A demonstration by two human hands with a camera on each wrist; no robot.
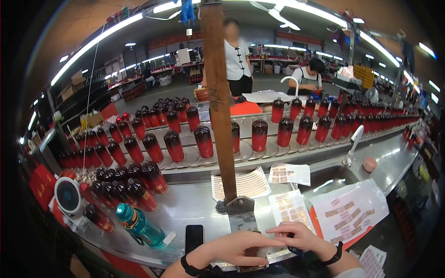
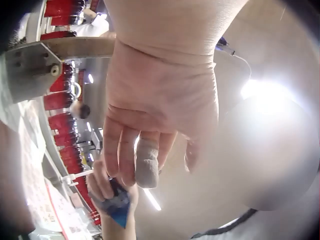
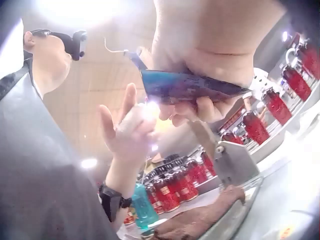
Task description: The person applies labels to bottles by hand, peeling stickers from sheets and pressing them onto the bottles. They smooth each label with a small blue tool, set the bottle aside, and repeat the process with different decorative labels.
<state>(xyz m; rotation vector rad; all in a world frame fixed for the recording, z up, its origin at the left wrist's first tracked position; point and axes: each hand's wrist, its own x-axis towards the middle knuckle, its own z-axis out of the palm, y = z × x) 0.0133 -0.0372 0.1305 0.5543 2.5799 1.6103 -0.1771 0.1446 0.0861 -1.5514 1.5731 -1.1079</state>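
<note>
The left hand (image 1: 238, 245) reaches across at the near table edge, fingers extended toward the right hand (image 1: 301, 236). In the left wrist view, the left hand (image 2: 160, 100) hangs with relaxed fingers and holds nothing; one finger has a pale wrapping (image 2: 147, 165). Curled fingers of the right hand (image 3: 205, 70) grip a flat, pointed, dark blue piece (image 3: 187, 86) in the right wrist view. That blue piece (image 2: 120, 206) also shows below the left fingertips. In the head view the fingertips of both hands overlap, and whether they touch cannot be told.
Red-black bottles (image 1: 174, 146) line the conveyor, with more at left. Near the hands are a phone (image 1: 194, 237), teal bottle (image 1: 143, 227), sticker sheets (image 1: 350, 211) and wooden post (image 1: 218, 102). A sink (image 1: 331, 178) is at right; two people are beyond the conveyor.
</note>
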